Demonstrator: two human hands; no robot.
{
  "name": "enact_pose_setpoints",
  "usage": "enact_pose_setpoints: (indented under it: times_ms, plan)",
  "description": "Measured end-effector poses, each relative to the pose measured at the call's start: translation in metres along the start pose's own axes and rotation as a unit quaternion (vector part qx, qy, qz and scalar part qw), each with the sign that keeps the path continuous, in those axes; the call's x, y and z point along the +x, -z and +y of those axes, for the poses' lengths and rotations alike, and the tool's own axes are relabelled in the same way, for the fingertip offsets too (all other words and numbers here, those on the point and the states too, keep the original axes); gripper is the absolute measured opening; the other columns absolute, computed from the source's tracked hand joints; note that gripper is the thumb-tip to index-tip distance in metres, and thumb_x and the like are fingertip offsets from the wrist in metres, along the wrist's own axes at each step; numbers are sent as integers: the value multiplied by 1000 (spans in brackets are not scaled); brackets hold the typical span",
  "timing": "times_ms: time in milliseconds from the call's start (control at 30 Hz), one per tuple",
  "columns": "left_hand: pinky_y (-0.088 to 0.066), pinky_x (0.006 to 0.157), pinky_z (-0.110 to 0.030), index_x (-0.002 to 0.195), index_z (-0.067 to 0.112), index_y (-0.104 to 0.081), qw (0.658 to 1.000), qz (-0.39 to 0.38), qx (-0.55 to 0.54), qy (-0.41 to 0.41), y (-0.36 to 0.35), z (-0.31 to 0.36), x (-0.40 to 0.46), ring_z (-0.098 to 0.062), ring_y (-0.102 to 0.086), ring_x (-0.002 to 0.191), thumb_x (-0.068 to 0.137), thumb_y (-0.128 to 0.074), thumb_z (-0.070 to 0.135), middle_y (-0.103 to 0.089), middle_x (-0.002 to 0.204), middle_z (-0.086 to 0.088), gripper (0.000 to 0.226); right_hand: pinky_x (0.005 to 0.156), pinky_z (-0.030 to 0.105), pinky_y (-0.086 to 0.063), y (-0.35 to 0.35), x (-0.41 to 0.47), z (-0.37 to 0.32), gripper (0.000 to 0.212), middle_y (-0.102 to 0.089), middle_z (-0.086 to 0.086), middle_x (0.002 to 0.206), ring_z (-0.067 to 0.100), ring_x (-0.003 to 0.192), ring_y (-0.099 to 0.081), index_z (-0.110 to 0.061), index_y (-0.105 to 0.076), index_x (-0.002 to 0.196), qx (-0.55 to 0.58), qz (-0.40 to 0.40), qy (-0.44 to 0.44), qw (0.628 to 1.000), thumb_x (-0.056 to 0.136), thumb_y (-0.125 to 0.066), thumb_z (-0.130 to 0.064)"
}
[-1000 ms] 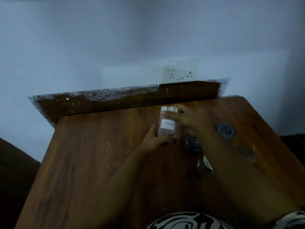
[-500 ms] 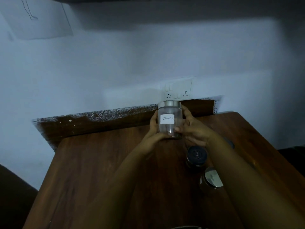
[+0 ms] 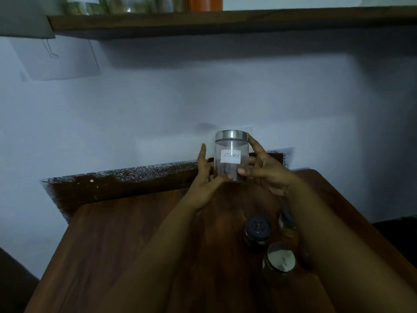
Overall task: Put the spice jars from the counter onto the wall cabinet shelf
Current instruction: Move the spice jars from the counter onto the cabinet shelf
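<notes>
Holding the clear jar (image 3: 231, 158) upright in both hands (image 3: 204, 177), my grip at its lower sides; glass looks smooth, slippery, breakable, light.

clear glass jar (image 3: 231, 162) with a brushed metal lid (image 3: 231, 134) and a matt paper label (image 3: 230, 156). bench (image 3: 126, 240) is dark wood grain, kinda satin. shelf (image 3: 225, 18) looks like matt wood too.
</notes>
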State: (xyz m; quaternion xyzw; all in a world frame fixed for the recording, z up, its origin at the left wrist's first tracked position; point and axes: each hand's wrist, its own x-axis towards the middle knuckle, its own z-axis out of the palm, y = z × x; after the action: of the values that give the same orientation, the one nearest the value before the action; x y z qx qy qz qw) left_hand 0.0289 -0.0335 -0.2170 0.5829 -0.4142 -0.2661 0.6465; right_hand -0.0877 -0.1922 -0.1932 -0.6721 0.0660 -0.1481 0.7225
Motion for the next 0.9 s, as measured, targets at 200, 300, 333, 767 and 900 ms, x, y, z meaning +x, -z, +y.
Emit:
enact_pose_setpoints:
  times_ms: [200, 300, 333, 767, 900]
  plan:
    - [-44, 107, -40, 151, 45, -6, 999, -1, 36, -27, -30, 35, 22, -12, -51, 127, 89, -65, 34, -45, 143, 6, 86, 99, 44, -50, 19, -4, -46, 118, -58, 6, 130, 22, 114, -63, -53, -17, 146, -90, 31, 26, 995, 57, -88, -23]
    - [-45, 107, -42, 152, 38, -14, 988, 22, 116, -97, -46, 71, 38, -14, -50, 127, 89, -65, 33, -45, 144, 4, 81, 97, 45, -51, 36, -5, -87, 123, -53, 7, 130, 21, 117, -60, -55, -16, 145, -121, 33, 77, 989, 54, -89, -18]
    - [-46, 105, -39, 151, 35, -17, 982, 34, 140, -125, -51, 85, 43, -14, -51, 126, 89, -67, 30, -45, 144, 2, 80, 96, 44, -52, 43, -7, -103, 123, -52, 8, 131, 20, 119, -58, -55, -15, 145, -140, 32, 99, 985, 54, -88, -17]
    - [-47, 103, -28, 151, 36, -23, 929, 96, 158, -321, -92, 228, 109, -7, -54, 124, 83, -75, 18, -46, 141, 2, 88, 84, 41, -58, 84, -1, -284, 117, -53, 5, 133, 17, 111, -66, -50, -10, 148, -251, -17, 264, 931, 70, -80, 3]
    - [-48, 103, -35, 151, 37, -22, 924, 110, 169, -325, -88, 255, 134, -12, -53, 124, 82, -77, 20, -42, 145, -4, 89, 84, 39, -58, 86, 24, -314, 116, -51, 5, 130, 19, 113, -64, -53, -10, 147, -259, -16, 263, 929, 72, -79, 2]
